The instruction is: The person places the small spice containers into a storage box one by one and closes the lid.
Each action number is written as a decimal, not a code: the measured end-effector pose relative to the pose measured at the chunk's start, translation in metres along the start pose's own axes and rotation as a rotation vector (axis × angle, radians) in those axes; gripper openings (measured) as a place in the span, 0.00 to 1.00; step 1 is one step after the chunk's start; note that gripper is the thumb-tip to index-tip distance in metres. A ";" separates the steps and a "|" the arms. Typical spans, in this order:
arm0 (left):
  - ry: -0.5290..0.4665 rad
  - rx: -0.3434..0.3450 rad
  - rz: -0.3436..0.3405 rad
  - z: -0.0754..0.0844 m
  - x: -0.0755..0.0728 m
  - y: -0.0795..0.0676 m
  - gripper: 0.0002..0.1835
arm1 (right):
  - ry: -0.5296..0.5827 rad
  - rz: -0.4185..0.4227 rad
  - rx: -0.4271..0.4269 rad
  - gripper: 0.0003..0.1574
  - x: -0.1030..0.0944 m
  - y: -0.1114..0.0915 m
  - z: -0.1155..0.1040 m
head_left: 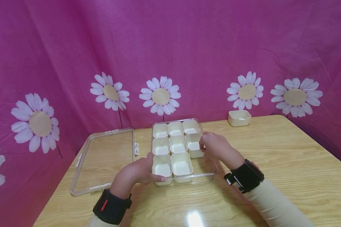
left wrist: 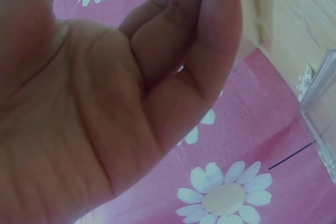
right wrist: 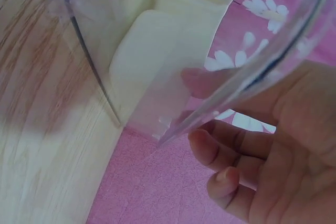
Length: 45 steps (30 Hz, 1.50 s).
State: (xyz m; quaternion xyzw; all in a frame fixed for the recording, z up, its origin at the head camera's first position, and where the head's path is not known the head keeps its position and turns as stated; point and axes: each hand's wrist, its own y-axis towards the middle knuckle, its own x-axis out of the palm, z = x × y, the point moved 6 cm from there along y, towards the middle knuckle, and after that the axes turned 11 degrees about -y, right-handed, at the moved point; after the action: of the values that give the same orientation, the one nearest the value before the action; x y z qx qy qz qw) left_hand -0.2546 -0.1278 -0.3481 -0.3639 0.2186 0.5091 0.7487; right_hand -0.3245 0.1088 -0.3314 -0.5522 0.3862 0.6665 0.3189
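Note:
A clear plastic box [head_left: 200,179] stands on the table with several cream square cups inside, set in rows. My left hand [head_left: 137,170] grips the box's front left corner, thumb over the front rim by a cup [head_left: 162,165]. In the left wrist view that hand [left wrist: 105,93] has bent fingers, and what they touch is out of sight. With my right hand [head_left: 217,148] I pinch the rim of a cream cup [head_left: 195,145] at the right of the middle row. The right wrist view shows this hand [right wrist: 268,145] behind the clear wall, its thumb and fingertip at the cup [right wrist: 163,51].
A clear lid [head_left: 87,151] with white clips lies on the table left of the box. Another cream cup [head_left: 239,118] sits at the table's back edge, right of the box. A magenta cloth [head_left: 199,63] with white daisies hangs behind the wooden table [head_left: 272,151].

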 end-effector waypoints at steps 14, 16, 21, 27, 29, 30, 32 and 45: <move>0.013 0.003 0.008 0.000 -0.002 -0.001 0.55 | 0.026 -0.034 -0.020 0.09 0.001 0.002 0.001; 0.016 0.007 0.008 0.000 -0.002 -0.001 0.55 | 0.039 -0.039 -0.022 0.09 0.002 0.002 0.001; 0.038 0.037 0.020 -0.001 -0.006 -0.004 0.54 | 0.085 -0.037 -0.036 0.13 0.002 0.004 0.001; 0.072 0.054 0.029 -0.001 -0.008 -0.005 0.53 | 0.113 -0.034 -0.051 0.16 0.003 0.006 0.001; 0.079 0.051 0.027 -0.002 -0.007 -0.005 0.54 | 0.117 -0.032 -0.059 0.16 0.003 0.005 0.001; 0.081 0.050 0.025 -0.002 -0.007 -0.004 0.54 | 0.118 -0.034 -0.060 0.16 0.003 0.005 0.001; 0.079 0.044 0.019 -0.002 -0.006 -0.004 0.54 | 0.118 -0.040 -0.060 0.16 0.002 0.004 0.001; 0.076 0.036 0.014 0.001 -0.005 -0.004 0.54 | 0.122 -0.027 -0.070 0.16 -0.003 0.001 0.008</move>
State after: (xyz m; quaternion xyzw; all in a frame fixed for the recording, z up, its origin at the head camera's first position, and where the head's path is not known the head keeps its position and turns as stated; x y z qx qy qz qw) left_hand -0.2526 -0.1312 -0.3421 -0.3678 0.2586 0.4961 0.7428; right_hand -0.3291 0.1151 -0.3275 -0.6078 0.3739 0.6402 0.2845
